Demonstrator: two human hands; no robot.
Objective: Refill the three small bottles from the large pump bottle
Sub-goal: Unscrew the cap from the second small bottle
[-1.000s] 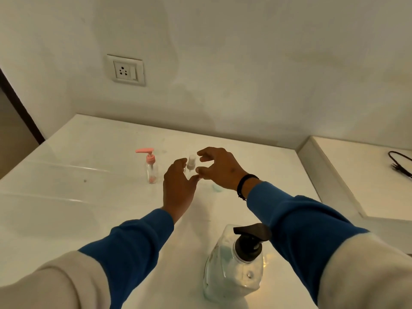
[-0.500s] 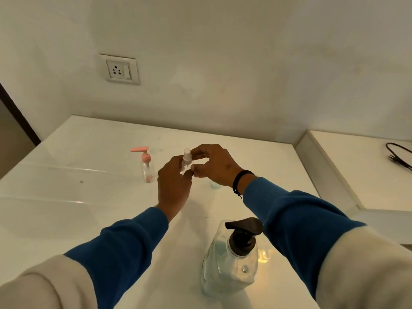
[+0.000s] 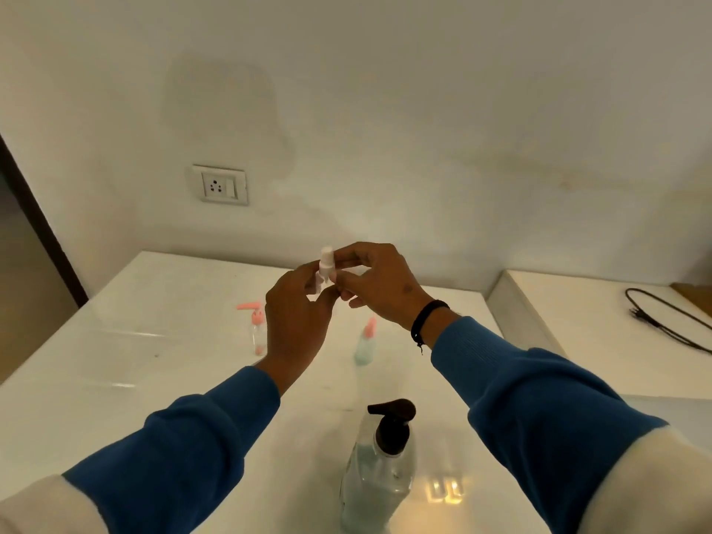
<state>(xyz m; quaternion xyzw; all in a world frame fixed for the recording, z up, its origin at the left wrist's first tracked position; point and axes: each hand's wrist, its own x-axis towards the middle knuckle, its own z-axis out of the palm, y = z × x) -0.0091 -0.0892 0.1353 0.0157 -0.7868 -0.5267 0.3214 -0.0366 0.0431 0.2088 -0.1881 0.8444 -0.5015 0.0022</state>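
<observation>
A small white-capped spray bottle is held up above the white counter. My left hand grips its body from below, which is mostly hidden. My right hand pinches its cap with thumb and fingers. A small clear bottle with a pink pump stands on the counter to the left of my left hand. A small bluish bottle with a pink top stands below my right wrist. The large clear pump bottle with a dark pump head stands at the near edge.
A wall socket sits on the white wall behind the counter. To the right lies a lower white ledge with a black cable on it. A dark door frame borders the left side.
Both hands closed on the small white-capped bottle and lifted it off the counter. The bluish bottle behind my right hand has come into view.
</observation>
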